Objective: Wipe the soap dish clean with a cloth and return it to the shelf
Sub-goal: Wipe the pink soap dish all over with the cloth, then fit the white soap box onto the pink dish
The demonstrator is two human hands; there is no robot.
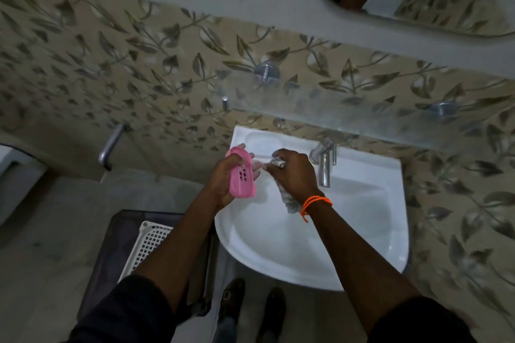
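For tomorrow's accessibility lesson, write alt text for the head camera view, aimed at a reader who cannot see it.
Over a white washbasin, a person's left hand holds a pink soap dish while the right hand grips a bunched cloth beside it. A chrome tap and a glass shelf sit against leaf-patterned wall tiles.
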